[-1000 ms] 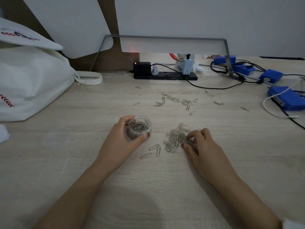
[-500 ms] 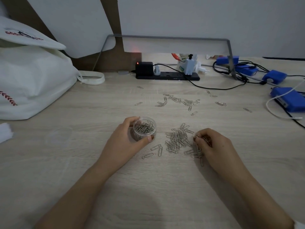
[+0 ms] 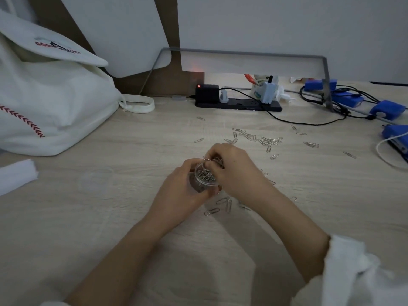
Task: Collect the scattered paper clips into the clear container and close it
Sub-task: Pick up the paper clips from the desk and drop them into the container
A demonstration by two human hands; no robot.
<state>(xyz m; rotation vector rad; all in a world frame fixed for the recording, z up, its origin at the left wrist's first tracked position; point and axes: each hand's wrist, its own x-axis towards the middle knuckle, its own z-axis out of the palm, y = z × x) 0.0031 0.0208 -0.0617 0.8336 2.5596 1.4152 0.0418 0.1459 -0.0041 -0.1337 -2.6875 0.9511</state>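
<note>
My left hand (image 3: 183,193) grips the small clear round container (image 3: 205,176), tilted toward me and partly filled with silver paper clips. My right hand (image 3: 231,168) is over the container's mouth, its fingers pinching a bunch of paper clips (image 3: 215,160) at the rim. Loose clips (image 3: 223,204) lie on the desk just below the hands. Another scattered group of clips (image 3: 262,140) lies farther back, with single ones out to the right (image 3: 311,144). A clear round lid (image 3: 97,180) lies flat on the desk to the left.
A white fabric bag (image 3: 50,102) fills the left side. A black power strip (image 3: 238,103) with plugs and cables runs along the back. Blue devices (image 3: 388,111) with wires sit at the right. White tissue (image 3: 15,175) lies at the left edge.
My right hand lifted a bunch of clips off the desk pile and moved left over the container. My left hand raised and tilted the container. The pile beside the container has shrunk.
</note>
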